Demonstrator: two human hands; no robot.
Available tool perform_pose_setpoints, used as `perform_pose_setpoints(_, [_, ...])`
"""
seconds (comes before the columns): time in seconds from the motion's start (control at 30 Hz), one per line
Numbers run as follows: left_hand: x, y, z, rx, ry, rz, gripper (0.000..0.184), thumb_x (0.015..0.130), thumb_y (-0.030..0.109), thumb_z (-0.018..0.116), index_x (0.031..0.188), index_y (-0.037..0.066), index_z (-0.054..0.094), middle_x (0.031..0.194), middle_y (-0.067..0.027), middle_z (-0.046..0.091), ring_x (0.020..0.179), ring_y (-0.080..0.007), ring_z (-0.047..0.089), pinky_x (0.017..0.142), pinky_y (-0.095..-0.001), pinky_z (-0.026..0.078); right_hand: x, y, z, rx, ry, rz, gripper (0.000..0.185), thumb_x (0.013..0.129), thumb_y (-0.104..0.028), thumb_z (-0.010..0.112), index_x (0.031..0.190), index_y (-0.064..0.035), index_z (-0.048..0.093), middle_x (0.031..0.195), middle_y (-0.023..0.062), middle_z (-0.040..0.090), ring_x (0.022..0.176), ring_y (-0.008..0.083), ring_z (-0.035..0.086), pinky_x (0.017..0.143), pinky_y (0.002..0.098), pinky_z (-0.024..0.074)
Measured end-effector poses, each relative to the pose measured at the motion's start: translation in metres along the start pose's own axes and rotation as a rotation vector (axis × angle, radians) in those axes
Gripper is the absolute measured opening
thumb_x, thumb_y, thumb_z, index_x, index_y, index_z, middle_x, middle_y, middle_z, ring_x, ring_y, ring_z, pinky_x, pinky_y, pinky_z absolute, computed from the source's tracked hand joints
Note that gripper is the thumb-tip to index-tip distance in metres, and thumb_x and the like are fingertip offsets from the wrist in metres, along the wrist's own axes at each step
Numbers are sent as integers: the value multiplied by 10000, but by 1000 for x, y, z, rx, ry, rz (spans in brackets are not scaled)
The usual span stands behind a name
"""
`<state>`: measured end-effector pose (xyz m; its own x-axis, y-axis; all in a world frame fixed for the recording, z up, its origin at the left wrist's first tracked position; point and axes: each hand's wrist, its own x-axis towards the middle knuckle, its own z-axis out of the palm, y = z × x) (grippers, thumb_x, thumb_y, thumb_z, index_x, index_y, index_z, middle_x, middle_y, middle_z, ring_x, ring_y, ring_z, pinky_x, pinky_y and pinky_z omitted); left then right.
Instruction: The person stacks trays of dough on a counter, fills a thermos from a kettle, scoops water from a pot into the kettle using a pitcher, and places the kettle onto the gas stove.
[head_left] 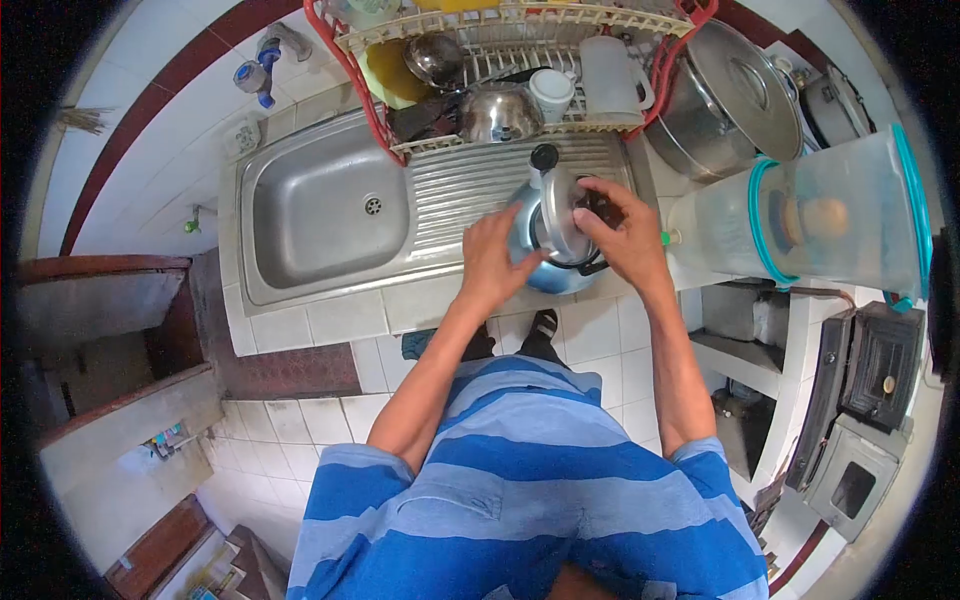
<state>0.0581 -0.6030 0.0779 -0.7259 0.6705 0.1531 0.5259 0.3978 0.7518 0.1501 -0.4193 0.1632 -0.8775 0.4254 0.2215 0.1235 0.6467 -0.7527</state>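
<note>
So the kettle [562, 283] is sitting at the right end of the ribbed drainboard [440, 215], near the front edge of the tiled tabletop [345, 318], with its black-tipped spout [543, 158] pointing away from the person. The right hand [625, 235] has its fingers closed in around the dark knob of the silver lid [563, 225], which is tipped up on a slant over the kettle; can't really tell if its lower edge touches the rim. The left hand [490, 258] is on the kettle's left side, fingers and thumb pretty wide, more of a steadying touch than a full grip. Just behind there's a red-framed dish rack [361, 88] with a shiny metal bowl [498, 112], a white cup [552, 93] and a cloudy plastic pitcher [608, 80] in it. Big lidded pot [690, 125] is right of the rack, and a see-through plastic container [855, 215] with turquoise trim is off to the right. Steel sink [320, 225] is over on the left, blue-handled faucet [264, 75] beyond it.
</note>
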Motion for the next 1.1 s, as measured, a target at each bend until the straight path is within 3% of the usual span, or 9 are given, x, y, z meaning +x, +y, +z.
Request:
perform_pose_setpoints(0.03, [-5, -4, -6, 1, 5, -6, 684, 782, 332, 811, 1350, 65, 539, 1214, -101, 598, 1192, -276, 517, 1061, -501, 350, -3, -8, 7, 326, -55, 181, 376, 866, -171, 710, 1213, -48, 632, 1024, 85, 668, 892, 180, 640, 761, 309, 533])
perform_pose_setpoints(0.07, [-11, -9, -13, -404, -58, -249, 572, 834, 302, 759, 1311, 56, 560, 1161, -83, 609, 1143, -236, 532, 1033, -449, 362, -4, -14, 14, 653, -108, 364, 358, 904, -161, 686, 1239, -56, 619, 1037, 36, 659, 907, 107, 616, 772, 271, 528])
perform_pose_setpoints(0.1, [-17, -16, -22, -808, -121, -493, 463, 887, 271, 708, 1272, 46, 581, 1108, -64, 619, 1093, -195, 547, 1006, -396, 375, -11, -3, 33, 786, -167, 421, 375, 947, -163, 633, 1304, -71, 563, 1075, 43, 643, 919, 98, 612, 783, 263, 531])
perform_pose_setpoints(0.13, [-26, -27, -29, -803, -114, -500, 463, 887, 271, 708, 1272, 46, 581, 1108, -64, 619, 1093, -195, 547, 1006, -396, 375, -18, -1, 50, 886, -229, 487, 402, 955, -165, 620, 1334, -69, 525, 1102, 53, 638, 927, 107, 610, 807, 277, 527])
perform_pose_setpoints(0.2, [-40, -51, -42, -1260, -104, -760, 338, 915, 249, 670, 1192, 63, 618, 1065, -24, 619, 1005, -144, 560, 943, -340, 415, -28, -2, 94, 966, -235, 518, 333, 992, -201, 581, 1281, -40, 540, 1046, 65, 649, 938, 125, 621, 803, 278, 533])
perform_pose_setpoints(0.3, [-56, -61, -64, -1151, -40, -754, 243, 899, 211, 679, 1096, 73, 642, 1018, -28, 651, 923, -140, 601, 876, -317, 473, -37, -10, 140, 1154, -245, 702, 345, 1007, -254, 561, 1283, -49, 543, 1102, 73, 636, 981, 146, 621, 857, 305, 535])
perform_pose_setpoints(0.47, [-72, -91, -76, -1099, 124, -845, 199, 902, 210, 688, 1031, 63, 655, 918, -34, 668, 838, -121, 622, 811, -294, 506, -48, 5, 176, 1139, -308, 703, 381, 1010, -289, 572, 1296, -39, 542, 1168, 91, 607, 999, 163, 618, 856, 306, 543])
perform_pose_setpoints(0.63, [-50, -134, -57, -856, 193, -852, 105, 873, 136, 709, 921, 65, 650, 821, 20, 623, 712, -76, 526, 660, -245, 426, -83, 19, 160, 871, -301, 712, 377, 962, -164, 627, 1302, -27, 541, 1155, 84, 596, 958, 153, 617, 821, 296, 535])
perform_pose_setpoints(1.1, [-15, -192, 0, -764, 108, -762, 219, 863, 156, 759, 986, -3, 671, 798, 0, 641, 720, -76, 564, 646, -229, 449, -147, 20, 99, 634, -271, 713, 392, 915, -91, 624, 1293, -8, 561, 1111, 106, 641, 968, 141, 607, 863, 284, 502])
